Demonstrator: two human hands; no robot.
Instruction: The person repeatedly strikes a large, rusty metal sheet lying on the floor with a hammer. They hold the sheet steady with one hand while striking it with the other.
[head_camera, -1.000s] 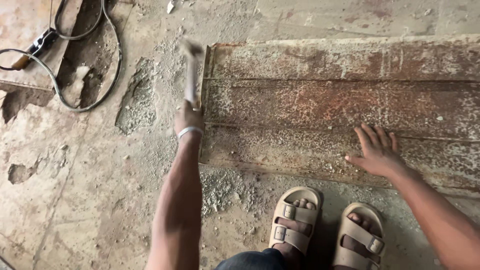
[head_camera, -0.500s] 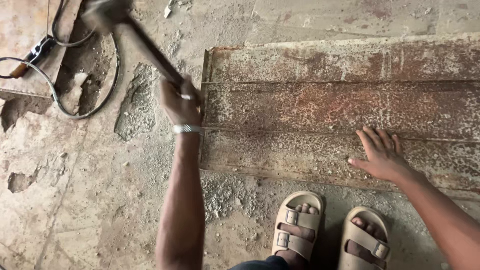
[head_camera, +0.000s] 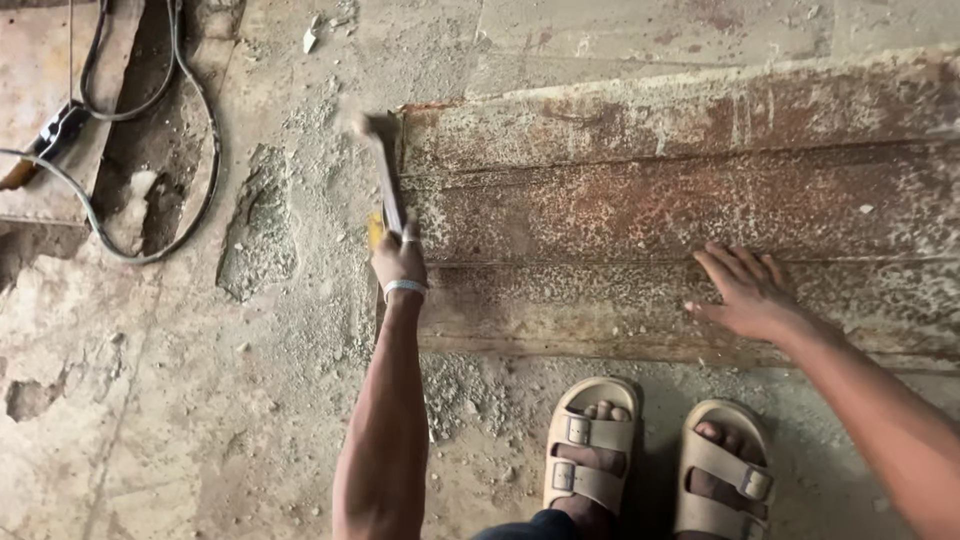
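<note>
Hammer head blurred; rusty panel seemingly cut off.

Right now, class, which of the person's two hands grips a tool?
The left hand, wearing a wristband, grips the hammer; the right hand lies flat and open on the rusty panel.

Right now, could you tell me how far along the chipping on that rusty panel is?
Done: grey debris lies on the floor beside the rusty metal panel. In hand: the left hand grips a hammer at the panel's left edge, while the right hand lies flat on it. Left: pale crust speckles most of the panel's surface, so much seems to remain.
</note>
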